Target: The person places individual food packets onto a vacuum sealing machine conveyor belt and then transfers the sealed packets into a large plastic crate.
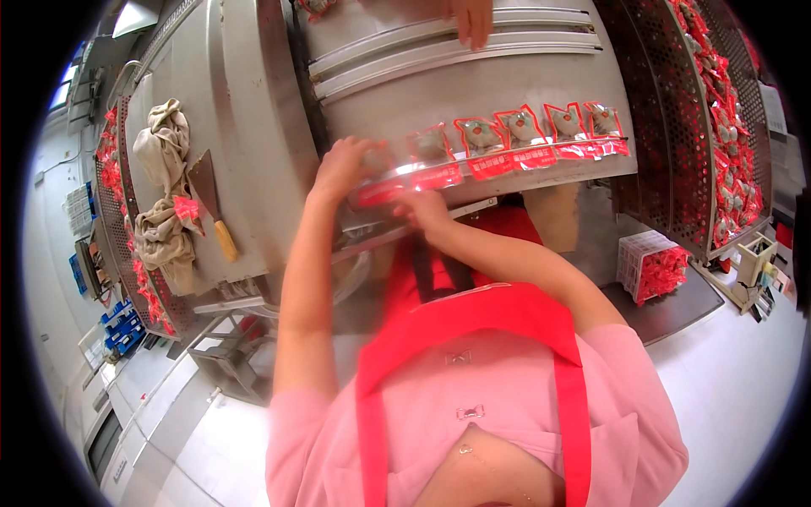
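Several red and clear plastic food pouches (479, 142) lie in a row along the near edge of a steel worktable, with a thin metal bar (538, 147) across them. My left hand (348, 166) is on the pouch at the row's left end, over its upper part. My right hand (423, 212) touches the lower red edge of that same pouch. Both hands are slightly blurred, and how firmly they grip cannot be told. Beside them lies another pouch (433, 149).
Across the table, another person's hand (474, 22) is over metal rails (456, 44). At left are a wood-handled scraper (212, 190) and crumpled cloths (163, 149). Perforated racks of pouches (722, 127) flank the table; a white crate (640, 256) stands low at right.
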Tool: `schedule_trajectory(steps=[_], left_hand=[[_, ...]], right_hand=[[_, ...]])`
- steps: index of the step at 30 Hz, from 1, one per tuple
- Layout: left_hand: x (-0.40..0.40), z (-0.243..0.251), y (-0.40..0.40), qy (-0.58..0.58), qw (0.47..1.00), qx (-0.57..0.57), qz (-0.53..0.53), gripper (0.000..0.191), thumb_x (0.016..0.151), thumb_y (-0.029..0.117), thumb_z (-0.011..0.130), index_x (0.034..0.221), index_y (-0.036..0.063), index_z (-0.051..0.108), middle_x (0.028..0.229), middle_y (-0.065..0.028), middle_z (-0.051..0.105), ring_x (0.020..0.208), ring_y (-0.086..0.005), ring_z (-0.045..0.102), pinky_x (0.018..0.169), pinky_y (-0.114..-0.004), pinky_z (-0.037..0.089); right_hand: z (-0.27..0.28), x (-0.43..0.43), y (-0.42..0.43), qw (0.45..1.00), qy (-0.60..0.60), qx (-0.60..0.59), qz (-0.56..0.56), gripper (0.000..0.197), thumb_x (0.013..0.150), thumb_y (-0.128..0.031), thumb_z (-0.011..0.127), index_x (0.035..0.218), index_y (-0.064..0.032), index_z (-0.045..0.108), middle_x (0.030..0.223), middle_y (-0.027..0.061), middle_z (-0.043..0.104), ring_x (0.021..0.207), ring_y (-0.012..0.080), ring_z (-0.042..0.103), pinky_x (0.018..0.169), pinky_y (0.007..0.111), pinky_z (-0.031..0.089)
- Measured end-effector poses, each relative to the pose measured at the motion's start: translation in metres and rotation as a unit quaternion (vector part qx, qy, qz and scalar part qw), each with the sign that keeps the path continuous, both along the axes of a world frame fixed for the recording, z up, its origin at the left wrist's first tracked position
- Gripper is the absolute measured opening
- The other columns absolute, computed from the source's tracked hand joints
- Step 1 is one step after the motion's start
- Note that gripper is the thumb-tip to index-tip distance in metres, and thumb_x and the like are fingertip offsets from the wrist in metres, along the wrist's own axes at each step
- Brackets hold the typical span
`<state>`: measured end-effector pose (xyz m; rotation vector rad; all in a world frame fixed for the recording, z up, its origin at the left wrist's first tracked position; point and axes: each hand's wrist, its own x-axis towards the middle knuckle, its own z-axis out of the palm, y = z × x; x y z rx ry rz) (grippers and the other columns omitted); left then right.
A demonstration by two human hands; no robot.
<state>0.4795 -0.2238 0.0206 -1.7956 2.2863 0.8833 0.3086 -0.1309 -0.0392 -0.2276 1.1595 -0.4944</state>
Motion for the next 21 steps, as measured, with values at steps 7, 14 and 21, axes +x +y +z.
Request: schedule_trajectory(steps=[7,14,21], left_hand=[[-0.018,0.016,0.008,0.04,0.998,-0.046,0.029,0.043,0.074,0.011,0.07,0.116,0.0154,0.06,0.114,-0.0111,0.059,0.105,-0.0308,0.055,0.088,-0.039,0.046],[0.065,0.118,0.073,0.072,0.952,-0.248,0.166,0.028,0.082,0.006,0.059,0.11,0.0095,0.062,0.108,-0.0125,0.062,0.101,-0.0325,0.058,0.086,-0.039,0.047],[0.258,0.16,0.251,-0.247,0.829,-0.302,0.402,0.032,0.078,-0.006,0.048,0.106,0.0041,0.06,0.107,-0.0136,0.062,0.105,-0.032,0.056,0.089,-0.039,0.045]], right_hand=[[-0.003,-0.035,-0.003,0.998,-0.03,-0.023,0.047,0.018,0.087,-0.022,0.063,0.087,-0.0041,0.062,0.067,0.0076,0.064,0.046,0.0066,0.045,0.041,0.022,0.033],[0.023,-0.137,0.0,0.997,0.028,-0.001,0.076,0.024,0.088,-0.025,0.062,0.104,-0.0064,0.064,0.085,0.0027,0.065,0.075,0.0097,0.06,0.055,0.022,0.042],[0.016,-0.184,0.02,0.984,0.084,-0.025,0.155,0.016,0.092,-0.014,0.052,0.101,-0.0033,0.059,0.071,0.0029,0.062,0.049,0.0051,0.045,0.043,0.018,0.034]])
